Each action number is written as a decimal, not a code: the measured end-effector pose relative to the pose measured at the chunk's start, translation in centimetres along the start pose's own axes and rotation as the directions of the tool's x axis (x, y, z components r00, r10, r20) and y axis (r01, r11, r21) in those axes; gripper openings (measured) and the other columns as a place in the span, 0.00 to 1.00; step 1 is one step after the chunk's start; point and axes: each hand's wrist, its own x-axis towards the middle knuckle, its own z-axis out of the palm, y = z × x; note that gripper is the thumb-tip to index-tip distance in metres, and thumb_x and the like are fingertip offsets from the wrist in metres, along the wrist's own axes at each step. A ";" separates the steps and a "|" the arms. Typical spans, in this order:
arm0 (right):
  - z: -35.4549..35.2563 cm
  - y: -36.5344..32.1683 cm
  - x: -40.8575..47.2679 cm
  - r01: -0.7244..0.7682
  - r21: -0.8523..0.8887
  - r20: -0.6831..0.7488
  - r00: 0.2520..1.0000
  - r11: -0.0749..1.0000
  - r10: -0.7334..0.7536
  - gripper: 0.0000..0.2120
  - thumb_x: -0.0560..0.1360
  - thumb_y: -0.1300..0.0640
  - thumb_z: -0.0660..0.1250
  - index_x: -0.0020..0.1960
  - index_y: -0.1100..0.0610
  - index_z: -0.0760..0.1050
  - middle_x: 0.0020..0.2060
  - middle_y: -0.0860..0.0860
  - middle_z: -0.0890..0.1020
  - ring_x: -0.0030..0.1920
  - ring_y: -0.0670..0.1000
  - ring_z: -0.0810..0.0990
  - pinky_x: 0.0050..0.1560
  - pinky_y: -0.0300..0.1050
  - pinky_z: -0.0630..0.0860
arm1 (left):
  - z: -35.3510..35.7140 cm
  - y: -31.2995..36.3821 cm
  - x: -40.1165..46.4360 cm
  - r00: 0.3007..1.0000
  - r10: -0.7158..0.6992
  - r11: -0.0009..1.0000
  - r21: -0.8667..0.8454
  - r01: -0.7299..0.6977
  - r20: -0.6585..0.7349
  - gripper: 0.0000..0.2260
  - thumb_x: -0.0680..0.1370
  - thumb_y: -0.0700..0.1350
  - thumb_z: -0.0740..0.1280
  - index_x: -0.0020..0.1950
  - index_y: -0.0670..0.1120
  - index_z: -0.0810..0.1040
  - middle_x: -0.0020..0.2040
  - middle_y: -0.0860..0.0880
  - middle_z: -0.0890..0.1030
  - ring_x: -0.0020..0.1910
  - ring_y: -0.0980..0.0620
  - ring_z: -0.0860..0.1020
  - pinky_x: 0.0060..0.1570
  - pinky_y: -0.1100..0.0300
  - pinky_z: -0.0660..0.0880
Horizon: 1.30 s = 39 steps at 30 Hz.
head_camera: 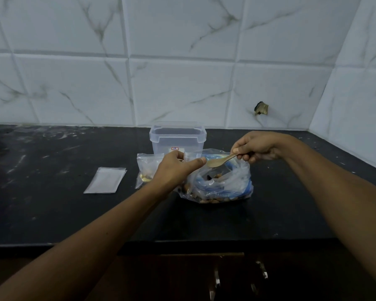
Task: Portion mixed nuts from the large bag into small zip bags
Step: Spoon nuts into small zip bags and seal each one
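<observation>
The large clear bag of mixed nuts [219,185] lies open on the black counter, blue print on its plastic. My right hand [256,146] pinches the handle of a small wooden spoon [219,161], whose bowl hangs over the bag's mouth. My left hand [178,166] is beside the spoon's bowl, its fingers curled at the top of a small zip bag [147,168] that stands upright with a few nuts at its bottom. A flat, empty small zip bag [105,180] lies to the left.
A clear plastic container [177,135] without a lid stands behind the bags against the marble-tiled wall. The black counter [52,203] has pale smears. Its front edge runs below my arms, with cabinet handles [217,279] beneath.
</observation>
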 end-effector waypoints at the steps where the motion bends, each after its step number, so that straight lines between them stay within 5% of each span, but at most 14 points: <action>1: -0.2 -0.1 -0.3 0.004 0.000 -0.023 1.000 1.000 -0.004 0.08 0.80 0.65 0.62 0.47 0.63 0.79 0.32 0.53 0.76 0.27 0.44 0.72 0.24 0.33 0.71 | 0.0 -0.2 0.1 1.000 0.002 1.000 0.002 -0.002 0.000 0.28 0.65 0.63 0.74 0.52 0.43 0.77 0.45 0.39 0.83 0.35 0.47 0.79 0.34 0.52 0.76; 4: 0.0 -0.6 -0.9 0.068 -0.314 -0.125 0.986 0.947 -0.112 0.08 0.79 0.64 0.63 0.45 0.60 0.80 0.30 0.51 0.78 0.26 0.43 0.74 0.26 0.34 0.71 | 0.1 -0.6 0.4 1.000 0.004 1.000 0.004 -0.004 -0.008 0.26 0.64 0.64 0.74 0.51 0.46 0.77 0.44 0.44 0.83 0.37 0.47 0.80 0.35 0.53 0.76; 6: 0.9 -1.3 -1.1 0.099 -0.665 -0.125 0.963 0.740 -0.240 0.07 0.78 0.62 0.65 0.44 0.56 0.80 0.30 0.47 0.79 0.29 0.42 0.77 0.30 0.34 0.72 | 0.2 -0.6 0.4 1.000 0.008 1.000 0.008 -0.008 -0.010 0.28 0.62 0.66 0.73 0.51 0.46 0.78 0.43 0.45 0.84 0.37 0.48 0.81 0.35 0.53 0.76; 8: 2.3 -1.9 -1.0 0.126 -0.785 -0.063 0.958 0.607 -0.280 0.06 0.77 0.60 0.66 0.44 0.52 0.79 0.33 0.44 0.80 0.32 0.43 0.78 0.34 0.36 0.72 | 0.2 -0.6 0.5 1.000 0.013 1.000 0.000 -0.013 -0.007 0.28 0.62 0.65 0.73 0.51 0.46 0.78 0.42 0.44 0.84 0.36 0.48 0.81 0.35 0.52 0.76; 14: 5.4 -2.1 0.2 0.242 -0.689 0.112 0.967 0.683 -0.230 0.07 0.77 0.60 0.65 0.45 0.53 0.81 0.33 0.48 0.81 0.30 0.43 0.77 0.33 0.36 0.73 | 0.4 -0.6 0.1 1.000 0.015 0.999 -0.049 -0.016 -0.027 0.21 0.70 0.57 0.74 0.50 0.40 0.80 0.43 0.42 0.84 0.39 0.46 0.82 0.41 0.49 0.78; 24: 6.1 0.9 1.9 0.227 -0.454 0.053 0.972 0.862 -0.228 0.07 0.78 0.61 0.65 0.48 0.56 0.83 0.36 0.49 0.82 0.35 0.45 0.77 0.41 0.40 0.75 | 1.1 -0.6 -0.3 0.998 0.003 0.995 -0.095 -0.009 -0.059 0.20 0.70 0.58 0.74 0.48 0.43 0.79 0.41 0.42 0.83 0.33 0.47 0.80 0.32 0.55 0.75; 29: 6.5 1.1 2.7 0.338 -0.499 0.045 0.930 0.798 -0.366 0.07 0.78 0.60 0.66 0.44 0.52 0.82 0.36 0.44 0.82 0.34 0.39 0.79 0.40 0.37 0.74 | 1.3 -0.5 -0.6 0.996 -0.001 0.995 -0.102 -0.008 -0.088 0.20 0.70 0.58 0.74 0.50 0.44 0.78 0.43 0.43 0.84 0.38 0.44 0.83 0.38 0.47 0.81; 32: 6.2 0.9 2.8 0.369 -0.556 0.141 0.925 0.745 -0.353 0.07 0.78 0.60 0.66 0.50 0.56 0.82 0.45 0.50 0.85 0.45 0.49 0.83 0.51 0.46 0.79 | 1.4 -0.5 -0.7 0.993 -0.019 0.994 -0.110 0.006 -0.118 0.22 0.68 0.60 0.75 0.50 0.45 0.77 0.43 0.44 0.83 0.41 0.43 0.84 0.42 0.42 0.82; 35: 6.3 1.0 2.8 0.385 -0.502 0.239 0.922 0.774 -0.304 0.09 0.78 0.62 0.65 0.55 0.60 0.82 0.49 0.53 0.85 0.50 0.52 0.83 0.55 0.43 0.78 | 1.5 -0.4 -0.8 0.992 -0.032 0.992 -0.126 0.016 -0.122 0.29 0.60 0.65 0.73 0.50 0.46 0.78 0.43 0.45 0.84 0.42 0.43 0.84 0.43 0.40 0.81; 39: 5.7 1.0 2.9 0.334 -0.431 0.205 0.941 0.838 -0.270 0.08 0.78 0.62 0.64 0.49 0.56 0.82 0.41 0.49 0.85 0.39 0.43 0.81 0.43 0.37 0.77 | 1.3 -0.5 -0.9 0.992 -0.046 0.992 -0.119 0.032 -0.114 0.25 0.64 0.63 0.74 0.50 0.45 0.77 0.44 0.45 0.83 0.41 0.44 0.83 0.42 0.45 0.82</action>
